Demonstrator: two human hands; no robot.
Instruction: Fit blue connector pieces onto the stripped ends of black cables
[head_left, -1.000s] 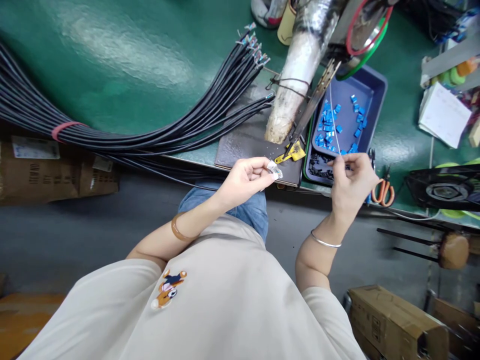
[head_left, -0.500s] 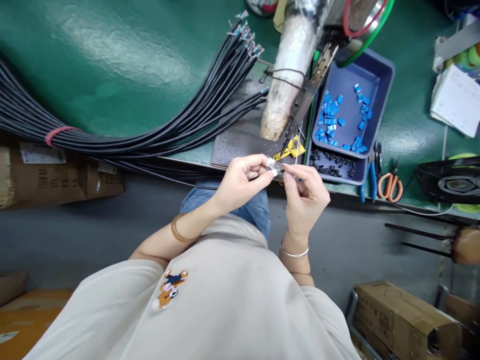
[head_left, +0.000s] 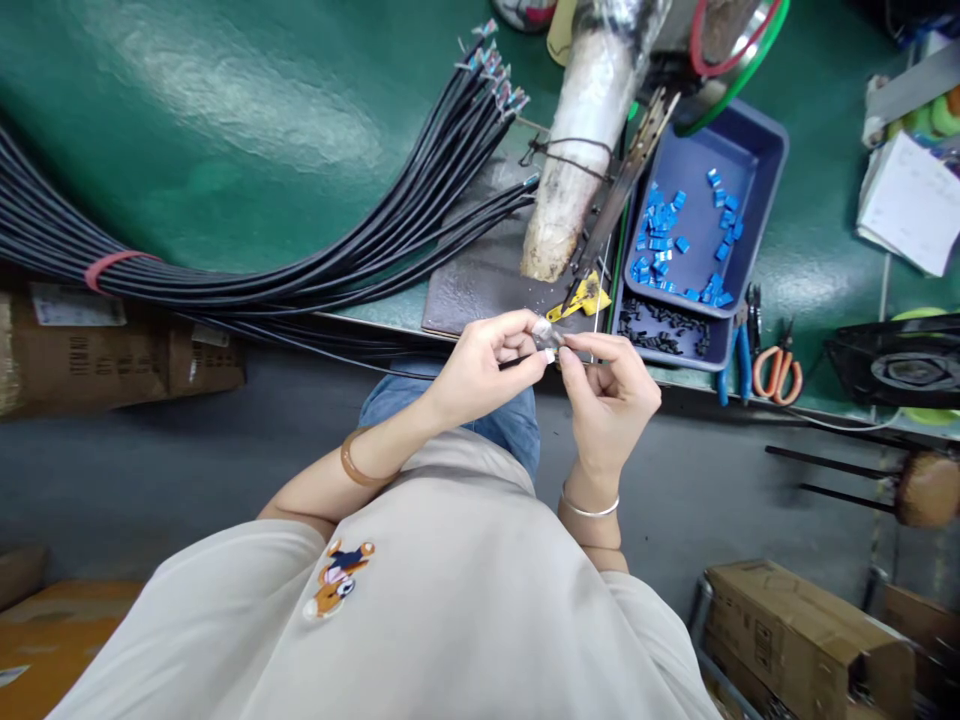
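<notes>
My left hand (head_left: 487,365) is closed, its thumb and fingers pinching the end of a black cable with a small pale piece at the tip. My right hand (head_left: 611,385) is closed too, its fingertips pinched at that same cable end, just right of the left fingertips. What lies between the right fingertips is too small to name. Just above the hands lies a yellow tool (head_left: 589,297) on a dark mat (head_left: 469,285). Above it a wrapped white tube (head_left: 570,170) points down toward the mat.
Black cables (head_left: 300,285) in a bundle with a red tie cross the left side. At the right are a tray (head_left: 765,190) of blue pieces, a tray (head_left: 720,355) of black pieces, blue-handled pliers (head_left: 743,362) and orange scissors (head_left: 778,375). Boxes (head_left: 802,630) stand lower right.
Both hands stay nearly in place at the cable end. The right thumb and fingertips have shifted slightly left. The surroundings have moved a little in the view.
</notes>
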